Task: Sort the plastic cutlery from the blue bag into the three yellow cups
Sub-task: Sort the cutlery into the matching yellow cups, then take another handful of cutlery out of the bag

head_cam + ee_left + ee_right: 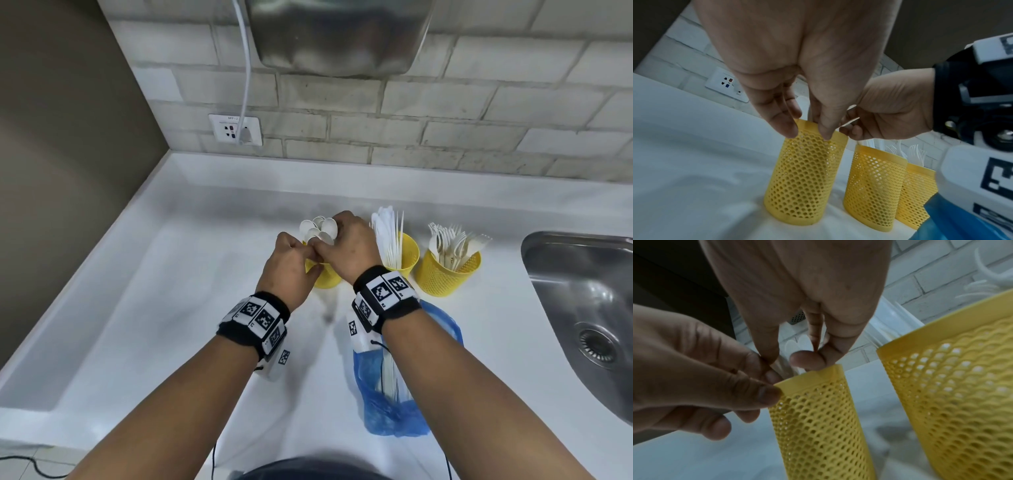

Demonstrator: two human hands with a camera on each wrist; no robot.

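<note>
A white countertop (171, 308) runs to a pale brick wall, with a steel sink (582, 308) at the right.

Nearest the person lies the blue bag (383, 407), crumpled flat on the counter; pale handles show through the film, so some cutlery appears to remain inside.

Beyond it, both hands meet over the left yellow cup (805, 175). The left hand (291, 270) rests its fingertips on the cup rim; whether it also pinches a spoon handle cannot be told. The right hand (346, 246) has its fingers closed around a bundle of white spoons (318, 229), bowls upward, handles down inside the cup.

Farther right stand the middle cup (407, 253), which holds what look like knives, and the right cup (445, 274) with forks.

Handling: the spoons are probably light, stiff and smooth, and liable to fan out or slide; take hold at mid-handle. The mesh cups look light and may tip, so steady the rim.

Clearance: the cups stand close together, and the tall knives rise just beside the right hand. Open counter lies to the left. The sink edge is well apart.
</note>
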